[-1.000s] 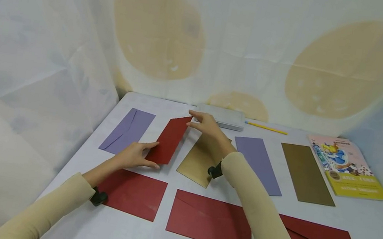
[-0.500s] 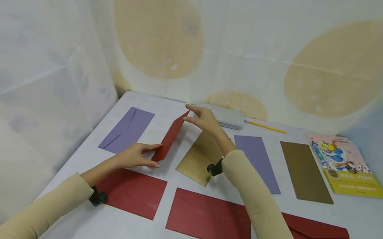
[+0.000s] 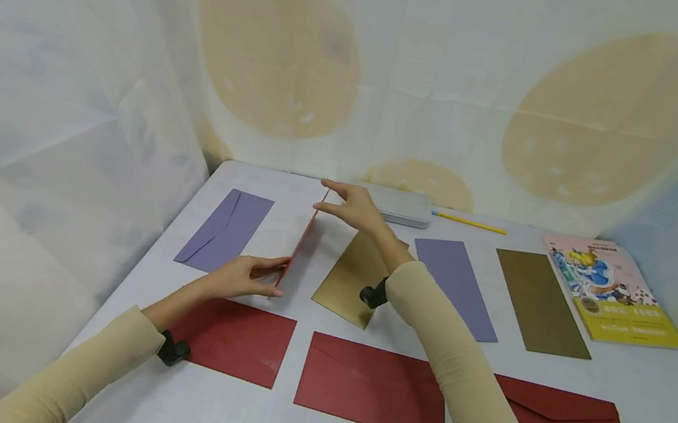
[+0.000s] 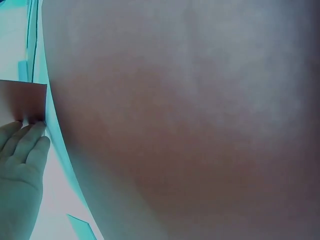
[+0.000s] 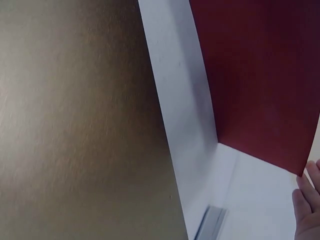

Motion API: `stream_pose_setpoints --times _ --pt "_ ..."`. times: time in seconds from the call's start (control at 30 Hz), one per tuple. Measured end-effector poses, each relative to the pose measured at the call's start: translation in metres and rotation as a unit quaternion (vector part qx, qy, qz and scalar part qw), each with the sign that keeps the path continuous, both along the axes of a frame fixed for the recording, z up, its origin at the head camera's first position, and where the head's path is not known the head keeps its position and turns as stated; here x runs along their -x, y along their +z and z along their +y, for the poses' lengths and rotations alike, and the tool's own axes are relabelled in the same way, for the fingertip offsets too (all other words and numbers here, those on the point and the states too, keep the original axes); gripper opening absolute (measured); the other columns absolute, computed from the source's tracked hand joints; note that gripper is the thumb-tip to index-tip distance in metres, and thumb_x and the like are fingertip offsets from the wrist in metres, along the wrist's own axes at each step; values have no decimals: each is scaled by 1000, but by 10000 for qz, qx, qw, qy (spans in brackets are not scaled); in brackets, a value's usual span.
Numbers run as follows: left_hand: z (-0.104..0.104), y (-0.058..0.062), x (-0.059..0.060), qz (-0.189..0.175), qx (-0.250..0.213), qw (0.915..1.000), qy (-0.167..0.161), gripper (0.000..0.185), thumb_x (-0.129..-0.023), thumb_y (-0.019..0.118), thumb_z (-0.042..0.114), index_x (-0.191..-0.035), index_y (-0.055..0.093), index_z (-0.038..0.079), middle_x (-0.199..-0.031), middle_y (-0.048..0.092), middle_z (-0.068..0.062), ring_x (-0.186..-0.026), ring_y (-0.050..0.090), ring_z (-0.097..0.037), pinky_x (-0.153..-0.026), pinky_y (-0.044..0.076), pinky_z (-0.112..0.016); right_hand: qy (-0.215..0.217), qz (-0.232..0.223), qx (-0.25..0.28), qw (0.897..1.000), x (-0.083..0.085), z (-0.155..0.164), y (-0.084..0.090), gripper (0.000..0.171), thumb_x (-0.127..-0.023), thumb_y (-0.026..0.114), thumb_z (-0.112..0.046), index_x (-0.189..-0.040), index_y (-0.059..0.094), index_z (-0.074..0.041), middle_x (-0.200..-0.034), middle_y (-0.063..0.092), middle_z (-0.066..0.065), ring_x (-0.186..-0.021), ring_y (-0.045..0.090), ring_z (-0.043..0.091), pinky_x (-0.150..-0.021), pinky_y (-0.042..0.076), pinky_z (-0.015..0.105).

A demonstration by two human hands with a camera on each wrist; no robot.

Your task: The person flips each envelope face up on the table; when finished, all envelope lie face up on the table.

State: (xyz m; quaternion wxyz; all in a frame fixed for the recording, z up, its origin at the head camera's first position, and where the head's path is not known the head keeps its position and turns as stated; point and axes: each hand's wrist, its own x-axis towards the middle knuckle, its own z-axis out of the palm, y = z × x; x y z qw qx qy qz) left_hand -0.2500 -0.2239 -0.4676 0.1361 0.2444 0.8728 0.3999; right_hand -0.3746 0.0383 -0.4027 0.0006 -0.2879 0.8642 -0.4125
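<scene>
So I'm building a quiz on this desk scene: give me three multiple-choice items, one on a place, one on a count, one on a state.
1. Where is the book?
A. far right of the table
B. far left
C. front middle

2. How many red envelopes lie flat in the front row?
A. one
B. three
C. five

3. How is the held red envelope standing?
A. flat on the table
B. crumpled
C. raised on edge

Answers: 1 A, it lies beside the dark gold envelope. 2 B, three lie flat. 3 C, the left hand and right hand hold its ends, edge-on.
</scene>
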Motion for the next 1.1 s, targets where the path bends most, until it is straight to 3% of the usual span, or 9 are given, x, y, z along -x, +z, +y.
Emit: stream_pose_setpoints --times 0.2,0.33,0.4,0.5,0.63,0.77,0.93,1.1 --pt "-2 -1 -3 -67 -203 9998 10 78 -82 76 42 -145 43 12 -144 46 -2 -131 45 -14 -104 38 -38 -88 391 -172 9990 -1 -12 0 64 -85 75 -34 -140 52 -10 -140 52 8 -129 47 27 -104 38 37" --pt "-3 0 -8 86 -368 9993 67 83 -80 78 39 -148 39 11 -149 40 -2 -135 39 -19 -106 35 -43 -156 501 -230 9984 -1 -17 0 64 -85 75 -34 -139 53 -8 -138 53 8 -128 48 26 -104 39 37" --pt "-3 2 -11 338 -488 9982 92 87 -79 80 37 -149 36 11 -151 37 -3 -137 36 -23 -107 32 -48 -174 484 -222 9984 -1 -18 -1 64 -85 75 -34 -139 53 -8 -138 54 8 -128 48 26 -103 39 38" --pt "-3 7 -16 1021 -528 9932 183 93 -76 83 36 -151 33 13 -152 35 -3 -138 34 -27 -106 32 -52 -190 454 -203 9986 -2 -20 -1 64 -84 75 -35 -139 53 -10 -138 53 10 -128 49 27 -103 40 38" --pt "-1 15 -22 2036 -388 9779 288 98 -72 86 31 -152 31 17 -152 36 -5 -136 37 -26 -104 35 -50 -192 460 -153 9986 -2 -24 -1 64 -84 76 -34 -139 53 -11 -138 53 11 -126 50 27 -102 41 39" --pt "1 23 -26 2633 -264 9642 164 99 -70 88 25 -152 32 15 -152 37 -6 -135 39 -24 -103 38 -45 -162 498 -94 9986 -1 -28 -1 63 -84 76 -32 -139 53 -8 -138 53 11 -127 49 27 -102 40 38" --pt "3 28 -26 2916 -163 9563 -128 91 -71 87 18 -147 39 6 -151 38 -8 -136 39 -23 -102 40 -41 -149 591 -83 9981 -1 -32 -1 63 -85 75 -31 -138 53 -5 -137 53 12 -127 50 27 -102 40 37" --pt "2 29 -26 2843 -122 9584 -208 84 -74 85 16 -145 42 4 -150 39 -10 -136 39 -23 -101 41 -39 -130 623 -115 9979 -2 -35 0 63 -86 74 -31 -139 52 -5 -138 53 11 -126 50 27 -101 41 37"
